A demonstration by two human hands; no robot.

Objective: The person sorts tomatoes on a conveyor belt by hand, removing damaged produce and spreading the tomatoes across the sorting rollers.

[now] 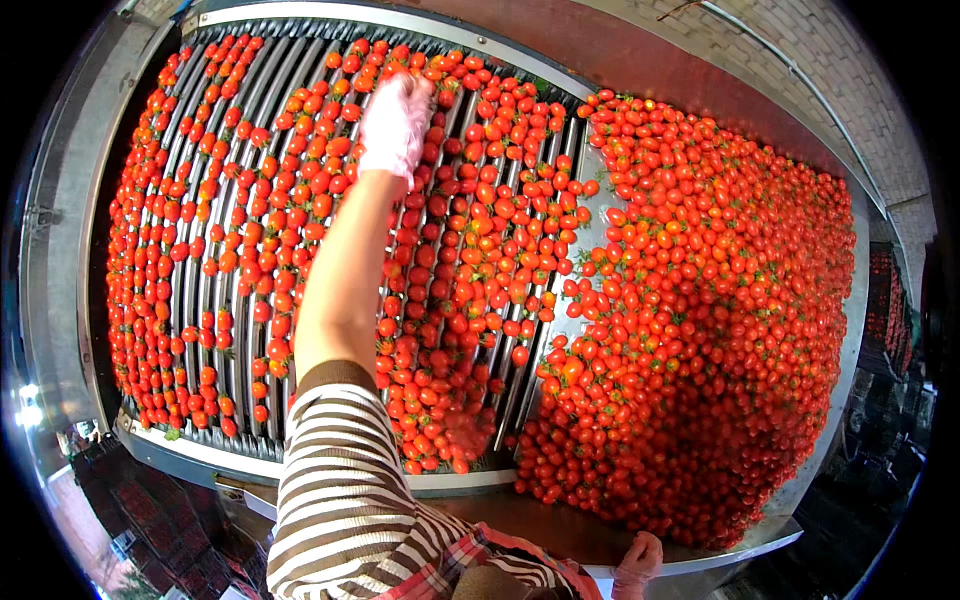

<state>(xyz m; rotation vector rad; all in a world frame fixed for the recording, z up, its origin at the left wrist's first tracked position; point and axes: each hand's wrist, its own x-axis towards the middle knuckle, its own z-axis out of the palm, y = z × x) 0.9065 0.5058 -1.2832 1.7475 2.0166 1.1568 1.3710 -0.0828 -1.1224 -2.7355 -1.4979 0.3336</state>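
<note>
Small red tomatoes, some more orange and some with green calyxes, lie in rows on a metal roller conveyor. My left hand, in a thin pale pink glove, reaches across to the far part of the rollers, over the tomatoes there. Its fingers are curled down, and whether they hold a tomato is hidden. At the bottom right, my right hand, also gloved, rests by the near rim of the metal hopper, beside the tomato pile. Its fingers look curled, with their inner side hidden.
Pale metal side rails edge the conveyor near and far. A sloped metal wall stands behind the far rail. Stacked dark crates with red contents are at the lower left. Brick paving shows at the upper right.
</note>
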